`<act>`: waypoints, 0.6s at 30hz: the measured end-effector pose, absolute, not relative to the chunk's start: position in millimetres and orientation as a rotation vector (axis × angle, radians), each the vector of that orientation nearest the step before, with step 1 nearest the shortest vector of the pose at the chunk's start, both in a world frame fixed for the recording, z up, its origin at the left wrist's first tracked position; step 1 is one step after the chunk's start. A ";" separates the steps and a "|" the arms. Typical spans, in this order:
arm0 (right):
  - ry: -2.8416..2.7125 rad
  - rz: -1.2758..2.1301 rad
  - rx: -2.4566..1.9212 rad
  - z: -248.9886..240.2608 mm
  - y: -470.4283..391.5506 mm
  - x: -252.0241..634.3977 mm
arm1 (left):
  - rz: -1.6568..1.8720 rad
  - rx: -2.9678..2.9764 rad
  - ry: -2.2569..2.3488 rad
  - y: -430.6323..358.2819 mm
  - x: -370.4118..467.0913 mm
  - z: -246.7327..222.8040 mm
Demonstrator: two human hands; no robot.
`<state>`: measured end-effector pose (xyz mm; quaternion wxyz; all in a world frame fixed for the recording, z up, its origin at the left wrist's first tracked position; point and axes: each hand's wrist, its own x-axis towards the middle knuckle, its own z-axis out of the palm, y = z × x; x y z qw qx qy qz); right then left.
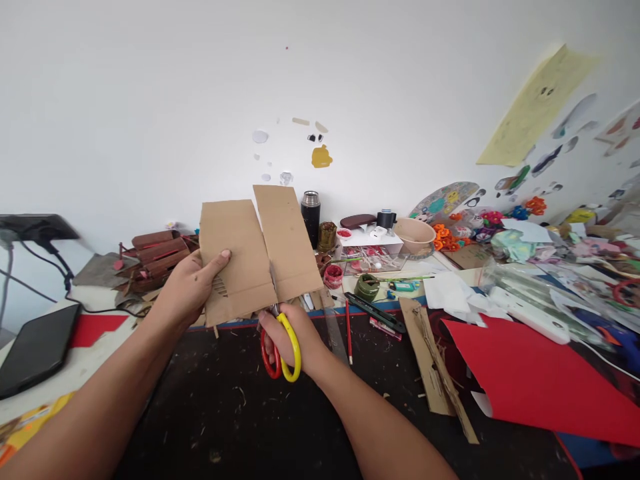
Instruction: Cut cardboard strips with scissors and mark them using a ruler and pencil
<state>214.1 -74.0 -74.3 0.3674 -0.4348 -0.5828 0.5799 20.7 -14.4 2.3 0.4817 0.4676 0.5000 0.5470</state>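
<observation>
Cardboard (235,253), up in the air over the dark surface (225,400), a narrow gap running between its two panels! Just below it, the right hand (306,335) grips the scissors (297,350), blades up at that gap. On its left edge, the left hand (193,287) pinches firmly, thumb in front. Right of the cardboard lies a red pencil (349,333); beyond it, a black flask (311,223) stands before the white wall (150,100).

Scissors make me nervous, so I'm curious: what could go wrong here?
The cardboard's right piece might sag or drop, since the left hand grips only the left piece. If it falls, it could knock the red jar nearby. The scissors might also veer, leaving a crooked edge.
</observation>
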 end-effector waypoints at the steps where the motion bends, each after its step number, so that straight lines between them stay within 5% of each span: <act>1: -1.507 1.493 -1.114 -74.5 -73.7 214.8 | 1.341 1.143 1.228 -15.0 20.9 3.4; 18: -1.448 1.614 -0.985 -70.4 -71.0 211.2 | 1.540 1.097 1.342 -29.2 28.1 21.9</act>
